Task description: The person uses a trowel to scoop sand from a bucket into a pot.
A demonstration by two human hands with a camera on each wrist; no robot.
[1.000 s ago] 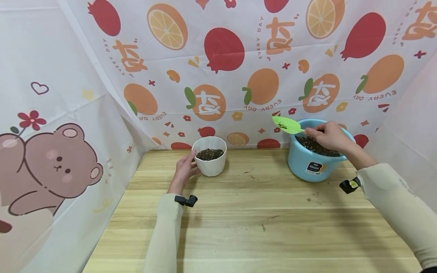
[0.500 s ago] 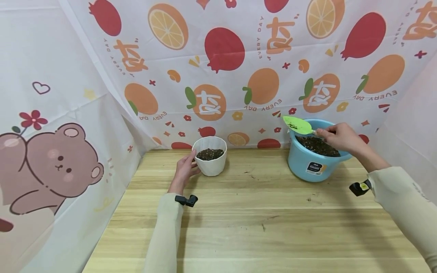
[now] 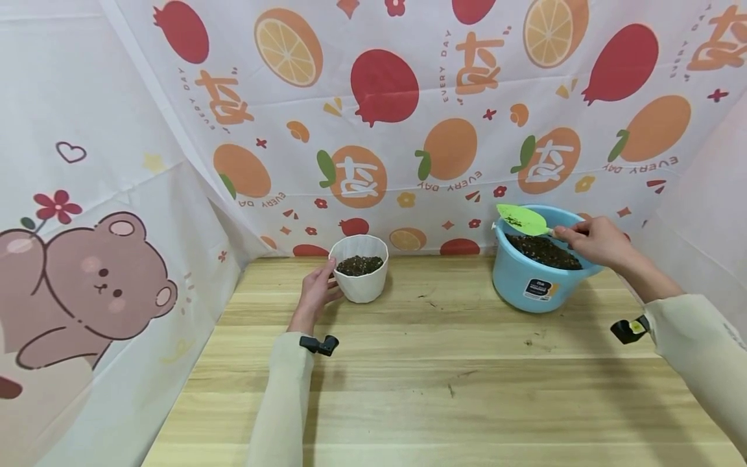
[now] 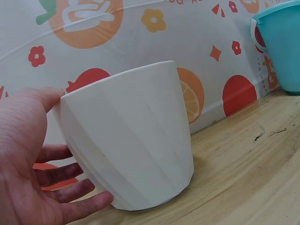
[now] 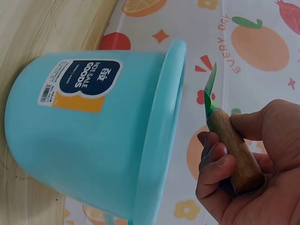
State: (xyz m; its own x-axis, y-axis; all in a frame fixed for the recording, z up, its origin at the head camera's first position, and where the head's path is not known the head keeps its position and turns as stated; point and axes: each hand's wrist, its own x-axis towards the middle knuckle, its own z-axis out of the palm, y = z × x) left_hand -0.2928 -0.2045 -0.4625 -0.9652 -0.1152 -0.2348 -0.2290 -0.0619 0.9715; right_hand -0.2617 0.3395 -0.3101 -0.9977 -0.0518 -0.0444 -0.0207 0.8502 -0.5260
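Though aslant — green trowel (image 3: 523,221) tip-left

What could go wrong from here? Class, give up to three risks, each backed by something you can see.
1. The green trowel in the right hand bears dark crumbs; a tilt might spill some onto the table, where dark specks lie.
2. In the head view, the green trowel overlaps the rim of the blue bucket; if low enough, it could catch.
3. The left hand steadies the white pot from one side only, so a push might shift it.
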